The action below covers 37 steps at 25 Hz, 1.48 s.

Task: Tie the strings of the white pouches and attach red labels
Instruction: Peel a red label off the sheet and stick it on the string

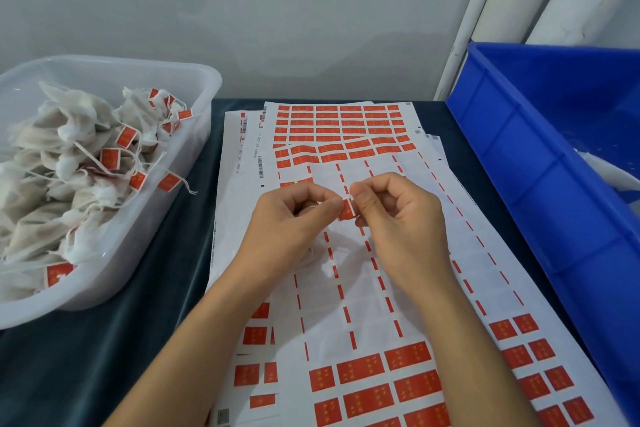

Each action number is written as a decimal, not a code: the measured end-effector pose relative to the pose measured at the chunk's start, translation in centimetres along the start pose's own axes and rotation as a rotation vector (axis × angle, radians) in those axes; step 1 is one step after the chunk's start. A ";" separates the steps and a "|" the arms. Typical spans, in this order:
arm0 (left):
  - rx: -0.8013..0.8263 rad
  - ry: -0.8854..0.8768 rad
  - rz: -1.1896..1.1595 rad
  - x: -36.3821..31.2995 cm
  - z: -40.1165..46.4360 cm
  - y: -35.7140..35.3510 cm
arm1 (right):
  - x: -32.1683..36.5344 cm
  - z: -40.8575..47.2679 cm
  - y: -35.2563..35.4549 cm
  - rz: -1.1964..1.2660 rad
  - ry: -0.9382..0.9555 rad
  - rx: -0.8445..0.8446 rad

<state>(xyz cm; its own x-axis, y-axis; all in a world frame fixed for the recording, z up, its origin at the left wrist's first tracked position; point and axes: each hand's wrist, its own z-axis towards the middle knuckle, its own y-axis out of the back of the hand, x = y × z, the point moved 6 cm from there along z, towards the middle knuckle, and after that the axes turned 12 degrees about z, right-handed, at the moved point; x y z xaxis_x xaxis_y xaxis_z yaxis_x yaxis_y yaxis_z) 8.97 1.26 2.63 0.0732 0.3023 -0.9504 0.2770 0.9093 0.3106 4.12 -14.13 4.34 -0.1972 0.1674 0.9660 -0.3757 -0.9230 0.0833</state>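
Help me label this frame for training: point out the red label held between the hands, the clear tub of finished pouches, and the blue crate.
red label [346, 210], head view, its visible red face between the fingertips
clear tub [194, 142], head view, its right side wall
blue crate [540, 184], head view, its left outer wall

Label print [360, 365] too blurred to read

Label sheets [346, 135] lie overlapped along the middle of the desk [104, 340]. A tub [194, 107] of tied pouches [69, 163] stands to their left, a crate [540, 163] to their right, the wall [277, 10] behind.
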 end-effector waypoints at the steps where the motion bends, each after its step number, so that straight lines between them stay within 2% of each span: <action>1: -0.002 0.002 0.006 0.0 0.0 0.0 | 0.0 0.0 -0.1 -0.003 0.000 0.002; 7: -0.018 0.027 0.010 0.2 0.0 0.1 | 0.0 0.0 -0.2 0.035 0.012 0.024; 12: -0.088 0.071 0.008 0.6 0.4 0.5 | -0.2 -0.2 -0.8 0.044 0.015 0.140; 20: -0.093 0.070 0.056 1.1 0.5 0.5 | -0.7 0.0 -0.7 0.002 -0.018 0.111; 23: -0.100 0.065 0.061 0.9 0.4 0.6 | -0.8 0.0 -0.5 0.055 -0.039 0.104; 27: -0.016 0.030 0.042 0.3 0.1 0.1 | -0.9 -0.1 -0.5 0.113 -0.041 0.094; 31: 0.027 0.011 0.080 0.1 0.1 -0.2 | -1.1 0.0 -0.7 -0.017 -0.036 0.122; 37: -0.031 0.009 0.114 0.5 0.3 0.0 | -1.0 0.2 -0.5 -0.039 -0.012 0.106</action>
<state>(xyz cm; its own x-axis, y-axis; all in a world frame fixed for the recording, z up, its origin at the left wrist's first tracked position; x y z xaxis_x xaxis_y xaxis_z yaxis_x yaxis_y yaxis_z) 9.32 1.32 2.16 0.0943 0.4070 -0.9085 0.2372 0.8771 0.4176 4.67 -13.85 3.34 -0.1732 0.2005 0.9643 -0.2845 -0.9475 0.1459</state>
